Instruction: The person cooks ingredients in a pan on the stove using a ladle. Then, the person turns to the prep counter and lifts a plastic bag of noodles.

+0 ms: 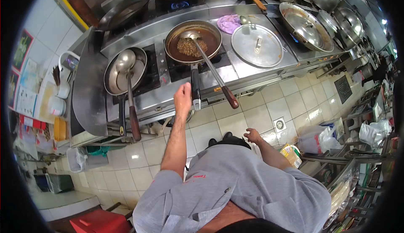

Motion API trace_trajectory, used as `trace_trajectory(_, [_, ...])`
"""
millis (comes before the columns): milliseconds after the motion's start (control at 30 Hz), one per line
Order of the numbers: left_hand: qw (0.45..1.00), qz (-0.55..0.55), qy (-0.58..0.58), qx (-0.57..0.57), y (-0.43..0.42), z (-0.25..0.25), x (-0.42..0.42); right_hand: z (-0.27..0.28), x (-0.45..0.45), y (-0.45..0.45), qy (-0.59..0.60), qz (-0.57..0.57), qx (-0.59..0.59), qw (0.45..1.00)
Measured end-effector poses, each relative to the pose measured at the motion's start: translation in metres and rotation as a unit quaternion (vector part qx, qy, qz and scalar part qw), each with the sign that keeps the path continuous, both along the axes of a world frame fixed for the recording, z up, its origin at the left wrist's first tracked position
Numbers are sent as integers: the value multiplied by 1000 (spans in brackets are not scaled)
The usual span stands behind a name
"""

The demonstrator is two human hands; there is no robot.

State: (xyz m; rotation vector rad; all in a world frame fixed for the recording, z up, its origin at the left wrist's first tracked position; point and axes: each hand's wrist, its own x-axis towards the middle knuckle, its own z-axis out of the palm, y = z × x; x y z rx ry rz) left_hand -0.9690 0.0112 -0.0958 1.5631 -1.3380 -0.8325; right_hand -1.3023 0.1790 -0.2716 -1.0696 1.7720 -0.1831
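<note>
My left hand (183, 99) is just left of the black handle (195, 85) of a frying pan, fingers drawn together. The whole handle shows, so the hand is not wrapped round it; whether they touch I cannot tell. Dark brown sauce with a bubbly or grainy patch fills the pan (170, 31). A metal ladle (207, 60) rests in it, its wooden grip sticking out over the stove's front edge. My right hand (253, 136) hangs low beside my body, fingers apart, holding nothing. Another pan (110, 79) to the left holds a second ladle (125, 61).
Right of the sauce pan lie a flat metal lid (248, 47) and a purple cloth (228, 23). A wide pan (290, 12) with a domed lid stands further right. A blue flame (179, 5) burns at the back. Tiled floor (273, 106) extends below the stove.
</note>
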Motion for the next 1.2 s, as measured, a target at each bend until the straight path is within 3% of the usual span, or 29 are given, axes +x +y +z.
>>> trace_trajectory(67, [999, 27, -17, 32, -7, -4, 15, -15, -3, 18, 17, 38, -19, 999])
trace_trajectory(167, [990, 121, -27, -64, -28, -36, 30, -29, -14, 45, 48, 12, -33, 998])
trace_trajectory(267, [952, 187, -117, -211, -47, -52, 39, -24, -27, 53, 6, -37, 48, 998])
trace_trajectory(367, [935, 215, -172, -223, -60, -62, 43, -18, -41, 52, 19, -39, 71, 997])
trace_trajectory(567, [921, 280, -208, -173, -64, -65, 32, -26, -69, 23, 5, -34, 21, 999])
trace_trajectory(667, [900, 324, -268, -112, -62, -59, 27, -16, -70, 5, 3, -36, 32, 999])
trace_trajectory(733, [867, 329, -372, -36, -61, -57, 24, -15, -73, -8, -7, -38, 35, 999])
trace_trajectory(1033, [847, 339, -409, 1, -63, -59, 23, -41, -89, -32, -16, 9, 48, 999])
trace_trajectory(1200, [841, 342, -419, 11, -63, -58, 22, -43, -96, -22, -38, -64, 44, 996])
